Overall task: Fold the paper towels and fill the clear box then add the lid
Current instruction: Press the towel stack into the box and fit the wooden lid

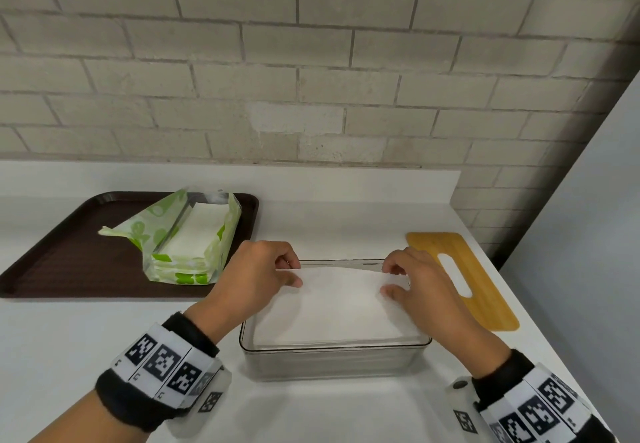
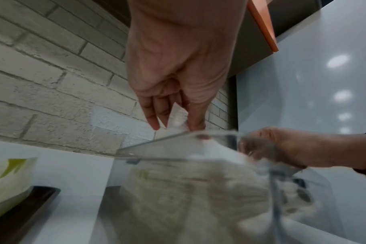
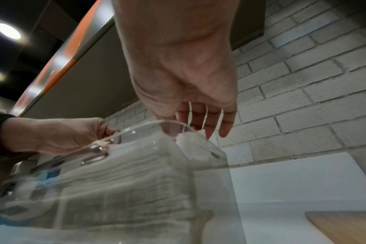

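A clear box [image 1: 332, 351] stands on the white counter, stacked nearly to its rim with white paper towels [image 1: 337, 307]. My left hand [image 1: 266, 269] pinches the top towel's far left corner [image 2: 176, 118] between thumb and fingers. At the far right corner, my right hand [image 1: 410, 278] pinches the same towel [image 3: 191, 140], which is lifted slightly along its far edge. The stack shows through the box wall [image 3: 125, 184] in the right wrist view. A wooden lid [image 1: 460, 278] with a slot lies flat to the right of the box.
A dark brown tray [image 1: 69, 262] at the left holds an opened green and white pack of paper towels [image 1: 188, 238]. A brick wall rises behind the counter. A grey panel stands at the right edge.
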`<state>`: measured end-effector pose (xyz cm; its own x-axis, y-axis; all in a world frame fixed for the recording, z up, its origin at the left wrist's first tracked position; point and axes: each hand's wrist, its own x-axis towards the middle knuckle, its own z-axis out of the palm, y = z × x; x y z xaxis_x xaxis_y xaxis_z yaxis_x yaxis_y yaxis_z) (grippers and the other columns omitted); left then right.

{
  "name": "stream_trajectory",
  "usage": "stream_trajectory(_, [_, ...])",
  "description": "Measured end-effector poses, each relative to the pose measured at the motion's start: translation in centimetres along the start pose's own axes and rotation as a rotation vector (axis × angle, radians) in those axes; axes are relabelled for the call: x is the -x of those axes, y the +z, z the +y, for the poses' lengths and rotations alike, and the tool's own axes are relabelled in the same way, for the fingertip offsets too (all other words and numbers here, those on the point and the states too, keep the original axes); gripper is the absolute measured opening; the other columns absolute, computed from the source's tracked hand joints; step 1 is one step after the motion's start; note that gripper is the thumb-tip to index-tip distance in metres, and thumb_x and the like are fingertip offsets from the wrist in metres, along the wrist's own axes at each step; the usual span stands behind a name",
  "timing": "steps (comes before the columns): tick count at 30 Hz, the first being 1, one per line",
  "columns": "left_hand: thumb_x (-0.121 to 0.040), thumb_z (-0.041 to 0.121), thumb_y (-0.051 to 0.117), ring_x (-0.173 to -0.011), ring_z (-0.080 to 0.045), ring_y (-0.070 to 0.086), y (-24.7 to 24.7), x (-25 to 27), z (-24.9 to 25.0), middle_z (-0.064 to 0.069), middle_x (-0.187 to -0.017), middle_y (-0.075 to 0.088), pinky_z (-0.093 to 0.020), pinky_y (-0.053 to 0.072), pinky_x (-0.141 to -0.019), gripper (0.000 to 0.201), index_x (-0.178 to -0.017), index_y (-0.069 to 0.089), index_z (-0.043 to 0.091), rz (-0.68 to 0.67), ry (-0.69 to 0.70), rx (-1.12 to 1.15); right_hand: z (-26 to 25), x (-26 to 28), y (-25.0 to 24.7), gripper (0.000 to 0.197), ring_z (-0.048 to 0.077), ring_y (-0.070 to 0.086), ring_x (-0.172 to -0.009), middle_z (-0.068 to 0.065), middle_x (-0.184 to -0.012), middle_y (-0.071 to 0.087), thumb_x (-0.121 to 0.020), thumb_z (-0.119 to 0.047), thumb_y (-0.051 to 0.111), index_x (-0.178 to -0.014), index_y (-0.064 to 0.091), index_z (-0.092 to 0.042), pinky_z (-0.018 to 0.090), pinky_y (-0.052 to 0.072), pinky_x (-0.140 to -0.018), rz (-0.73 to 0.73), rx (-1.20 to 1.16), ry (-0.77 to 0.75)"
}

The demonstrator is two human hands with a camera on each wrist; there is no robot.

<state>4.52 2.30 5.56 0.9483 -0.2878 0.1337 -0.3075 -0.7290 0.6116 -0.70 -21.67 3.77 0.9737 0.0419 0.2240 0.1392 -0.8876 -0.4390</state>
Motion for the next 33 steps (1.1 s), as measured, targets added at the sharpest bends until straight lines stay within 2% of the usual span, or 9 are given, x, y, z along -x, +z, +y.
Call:
stream_trajectory(2, [-0.070,0.013,0.082,-0.061,0.003,0.054,0.0,0.0,-0.2,0.006,-0.071,0.065,-0.007,0.038,-0.056,0.014,-0.081,0.072,0.013,0.004,-0.009,0.036,0.2,-0.3,-0.2,0.016,0.015,0.053,-0.074,-0.002,-0.077,0.059,-0.078,-0.008,0.073,-0.088,0.062,-0.014,0.011,0.038,-0.062,0.043,-0.119,0.061])
stream_trajectory(5, [-0.073,0.013,0.079,-0.059,0.007,0.054,0.2,-0.1,-0.5,0.013,-0.065,0.061,-0.006,0.039,-0.059,0.011,-0.083,0.074,0.012,0.015,-0.001,0.030,0.3,-0.5,-0.5,0.014,0.007,0.051,-0.058,-0.001,-0.067,0.059,-0.076,-0.003,0.075,-0.082,0.064,-0.010,0.010,0.040,-0.056,0.055,-0.180,0.097])
stream_trajectory(10, [-0.081,0.011,0.072,-0.063,0.017,0.053,0.3,0.0,-0.7,0.019,-0.061,0.058,-0.006,0.039,-0.060,0.010,-0.081,0.065,0.019,0.007,0.029,0.010,0.2,-0.6,-0.7,0.002,0.001,0.051,-0.054,-0.003,-0.066,0.061,-0.079,-0.007,0.072,-0.080,0.070,-0.007,0.008,0.040,-0.056,0.037,-0.167,0.085])
stream_trajectory(14, [-0.086,0.018,0.068,-0.074,0.001,0.059,0.6,0.0,-1.3,0.007,-0.077,0.065,-0.007,0.038,-0.062,0.011,-0.083,0.058,0.021,0.006,0.107,-0.077,0.6,-0.5,-0.7,0.004,0.004,0.051,-0.061,0.002,-0.078,0.069,-0.086,-0.011,0.066,-0.086,0.070,-0.010,0.007,0.037,-0.055,0.029,-0.041,-0.002])
stream_trajectory(18, [-0.066,0.019,0.084,-0.096,-0.023,0.063,0.8,0.3,-1.9,0.003,-0.101,0.068,-0.033,0.048,-0.082,0.030,-0.090,0.067,0.022,0.031,0.377,-0.353,1.0,-0.3,-0.6,0.007,0.004,0.046,-0.085,-0.006,-0.092,0.064,-0.084,-0.008,0.067,-0.088,0.070,-0.013,0.006,0.032,-0.070,0.085,0.047,-0.147])
stream_trajectory(21, [-0.071,0.027,0.081,-0.099,-0.015,0.057,0.7,1.1,-1.2,0.007,-0.105,0.064,-0.033,0.050,-0.085,0.027,-0.096,0.069,0.025,-0.112,0.507,-0.362,1.0,-0.2,-0.7,0.010,0.004,0.045,-0.088,-0.013,-0.092,0.056,-0.083,-0.018,0.069,-0.094,0.070,-0.019,0.011,0.035,-0.076,-0.031,0.002,-0.227])
stream_trajectory(25, [-0.074,0.053,0.070,-0.121,-0.005,0.044,1.0,1.4,-1.9,0.013,-0.129,0.051,-0.021,0.036,-0.102,0.051,-0.118,0.063,0.027,-0.348,0.348,-0.317,0.5,0.2,-0.9,0.045,0.002,0.043,-0.108,-0.017,-0.116,0.054,-0.076,-0.047,0.071,-0.115,0.064,-0.027,0.023,0.040,-0.093,-0.423,0.075,-0.181])
stream_trajectory(29, [-0.073,0.051,0.074,-0.123,-0.003,0.044,0.7,1.6,-1.7,0.016,-0.135,0.048,-0.017,0.033,-0.103,0.050,-0.116,0.061,0.031,-0.392,0.315,-0.286,0.2,0.4,-1.3,0.053,0.004,0.044,-0.115,-0.019,-0.125,0.052,-0.074,-0.050,0.071,-0.121,0.059,-0.029,0.024,0.039,-0.097,-0.458,0.146,-0.191])
stream_trajectory(33, [-0.079,0.042,0.070,-0.120,-0.001,0.047,0.1,1.6,-1.5,0.017,-0.132,0.054,-0.015,0.036,-0.099,0.025,-0.100,0.067,0.030,-0.399,0.286,-0.222,0.2,0.6,-1.8,0.027,0.005,0.053,-0.111,-0.015,-0.120,0.061,-0.083,-0.041,0.066,-0.104,0.067,-0.025,0.025,0.044,-0.095,-0.426,0.126,-0.191])
